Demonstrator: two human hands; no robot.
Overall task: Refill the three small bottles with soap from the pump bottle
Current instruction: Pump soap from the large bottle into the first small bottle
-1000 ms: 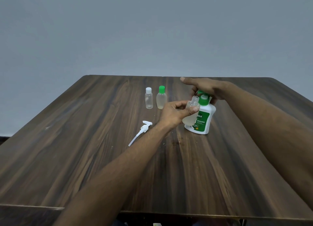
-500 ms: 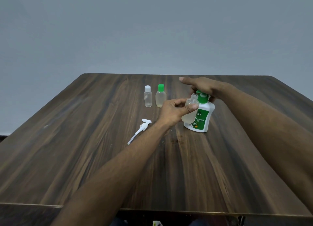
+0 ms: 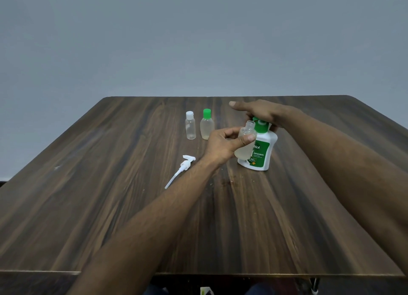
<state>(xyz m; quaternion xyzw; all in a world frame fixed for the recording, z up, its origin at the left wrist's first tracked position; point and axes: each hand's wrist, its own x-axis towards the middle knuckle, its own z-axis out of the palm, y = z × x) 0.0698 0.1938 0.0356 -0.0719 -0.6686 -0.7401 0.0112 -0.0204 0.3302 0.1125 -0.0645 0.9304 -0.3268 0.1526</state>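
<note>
My left hand [image 3: 223,145] holds an uncapped small clear bottle [image 3: 245,142] with pale soap in its lower part, right against the front of the white and green pump bottle [image 3: 261,150]. My right hand [image 3: 262,113] lies over the pump bottle's green top [image 3: 261,126], palm down, index finger stretched out to the left. Two other small bottles stand upright side by side farther back: one with a white cap [image 3: 190,125], one with a green cap [image 3: 206,124] that holds some pale liquid.
A loose white pump head with its long tube [image 3: 180,170] lies on the dark wooden table [image 3: 110,184], left of my left wrist. A plain grey wall rises behind the table's far edge.
Both hands and the bottles keep nearly the same pose. The small bottle has stayed against the pump bottle, with only a slight shift of the view.
</note>
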